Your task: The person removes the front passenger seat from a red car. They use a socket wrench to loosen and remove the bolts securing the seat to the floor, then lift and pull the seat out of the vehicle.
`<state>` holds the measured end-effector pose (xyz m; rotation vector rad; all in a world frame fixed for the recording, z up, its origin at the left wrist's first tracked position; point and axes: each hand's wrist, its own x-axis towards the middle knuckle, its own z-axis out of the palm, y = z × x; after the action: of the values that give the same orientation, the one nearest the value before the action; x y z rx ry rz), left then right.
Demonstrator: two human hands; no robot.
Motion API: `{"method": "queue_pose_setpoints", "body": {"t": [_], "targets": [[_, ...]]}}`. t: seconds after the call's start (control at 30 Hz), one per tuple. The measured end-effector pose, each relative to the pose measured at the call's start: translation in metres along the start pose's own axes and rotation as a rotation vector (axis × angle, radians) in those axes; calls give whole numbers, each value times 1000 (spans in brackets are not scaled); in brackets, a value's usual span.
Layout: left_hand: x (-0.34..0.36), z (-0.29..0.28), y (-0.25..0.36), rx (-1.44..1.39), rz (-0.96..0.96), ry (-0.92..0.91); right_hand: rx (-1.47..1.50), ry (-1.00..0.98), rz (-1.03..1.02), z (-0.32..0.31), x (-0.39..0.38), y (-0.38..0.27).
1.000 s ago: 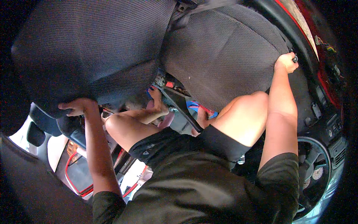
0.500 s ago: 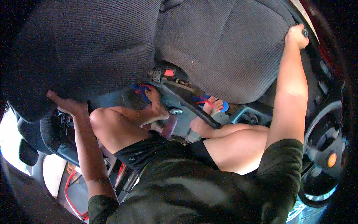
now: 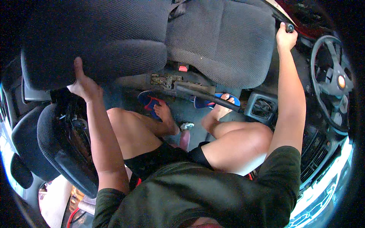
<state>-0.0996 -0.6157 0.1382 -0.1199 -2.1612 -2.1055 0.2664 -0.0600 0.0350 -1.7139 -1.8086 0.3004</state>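
Note:
My left hand [image 3: 83,84] grips the lower edge of a large grey fabric car seat [image 3: 95,38], thumb pointing up. My right hand [image 3: 285,37] reaches far up on the right, its fingers closed around a small dark knob [image 3: 290,27] beside the second grey seat [image 3: 224,41]. Both arms are stretched out from my dark green shirt. My bare knees and feet in blue sandals [image 3: 149,102] rest on the car floor between the seats.
A black handbrake lever [image 3: 209,97] crosses the floor by my right foot. A red seat belt buckle [image 3: 183,68] sits between the seats. The steering wheel [image 3: 330,81] is at the right. Another dark seat [image 3: 57,144] is at the lower left.
Both hands have kept their holds while the view swung. The seats now fill the top, my right hand sits higher and my legs have spread apart on the floor.

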Motion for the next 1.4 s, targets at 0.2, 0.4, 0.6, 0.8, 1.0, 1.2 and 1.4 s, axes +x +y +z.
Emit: {"method": "queue_pose_setpoints", "body": {"t": [0.2, 0.4, 0.6, 0.8, 1.0, 1.2, 1.4], "targets": [[-13, 4, 9, -154, -15, -26, 313, -437, -127, -96, -44, -54], [-11, -27, 19, -10, 39, -223, 17, -903, -779, -221, -192, -158], [-4, -93, 11, 193, -163, -441, -128, -1296, -825, -265, -339, -192], [-122, -101, 46, 25, -82, -1254, 286, -1413, -726, -247, -405, -171], [-198, -74, 10, 93, -117, -984, 530, -1665, -620, -232, -375, -184], [-125, -83, 23, 154, 486, -498, 194, -1119, -382, -225, -175, -127], [-28, -69, -6, -436, 344, -221, 446, -681, 473, -96, -145, 99]]}}
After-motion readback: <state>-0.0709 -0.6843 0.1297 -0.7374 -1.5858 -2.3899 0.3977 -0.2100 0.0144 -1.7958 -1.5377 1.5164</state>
